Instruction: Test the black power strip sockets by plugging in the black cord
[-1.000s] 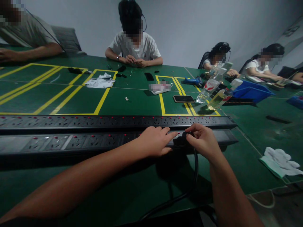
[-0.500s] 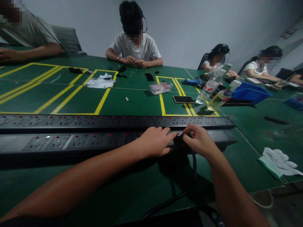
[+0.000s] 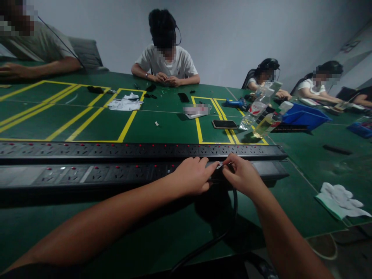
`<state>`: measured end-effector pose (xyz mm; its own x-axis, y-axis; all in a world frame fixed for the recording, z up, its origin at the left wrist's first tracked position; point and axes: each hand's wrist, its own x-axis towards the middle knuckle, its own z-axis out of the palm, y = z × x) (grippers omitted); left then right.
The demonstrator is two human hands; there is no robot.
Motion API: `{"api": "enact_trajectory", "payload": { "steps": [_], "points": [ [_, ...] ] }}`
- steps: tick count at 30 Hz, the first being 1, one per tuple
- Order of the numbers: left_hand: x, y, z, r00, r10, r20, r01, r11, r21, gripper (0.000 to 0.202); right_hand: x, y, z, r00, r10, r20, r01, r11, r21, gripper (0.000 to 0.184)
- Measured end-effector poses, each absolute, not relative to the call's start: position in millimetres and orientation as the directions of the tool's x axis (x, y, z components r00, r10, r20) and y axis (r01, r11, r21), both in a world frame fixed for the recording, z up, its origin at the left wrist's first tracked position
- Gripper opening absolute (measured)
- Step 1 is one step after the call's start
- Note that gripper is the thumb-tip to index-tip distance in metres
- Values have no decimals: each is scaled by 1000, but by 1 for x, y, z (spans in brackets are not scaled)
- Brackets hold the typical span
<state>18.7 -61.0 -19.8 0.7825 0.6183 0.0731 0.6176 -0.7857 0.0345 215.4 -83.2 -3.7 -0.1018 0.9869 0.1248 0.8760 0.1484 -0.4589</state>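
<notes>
Two long black power strips with red lights and sockets lie side by side across the green table. My left hand is closed over the near power strip, thumb at its front edge and index finger stretched along the top. At that fingertip shows a small white piece, perhaps a label. Just to its right, my right hand is pinched at the strip's top; what lies between thumb and index finger is too small and dark to tell. A thick black cable hangs below the right hand.
Beyond the strips are a phone, two bottles, a blue bin and crumpled white cloth. White gloves lie at the right edge. Several people sit around the table, one person directly opposite.
The whole view has shifted slightly. Both hands keep nearly the same place on the near power strip, with the right fingers a little closer around the small white piece.
</notes>
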Motion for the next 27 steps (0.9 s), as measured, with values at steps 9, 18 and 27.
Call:
{"api": "enact_trajectory", "payload": {
  "steps": [9,18,27],
  "points": [
    [23,-62,-24,765,637,95,639,-769,20,67,221,-83,-20,-60,984,169,825,144,-547,9],
    [22,-62,-24,767,636,85,636,-771,32,65,224,-84,-24,-56,984,168,775,149,-614,12],
    [23,-61,-25,773,625,104,627,-779,15,65,224,-84,-25,-50,985,166,757,146,-637,12]
  ]
}}
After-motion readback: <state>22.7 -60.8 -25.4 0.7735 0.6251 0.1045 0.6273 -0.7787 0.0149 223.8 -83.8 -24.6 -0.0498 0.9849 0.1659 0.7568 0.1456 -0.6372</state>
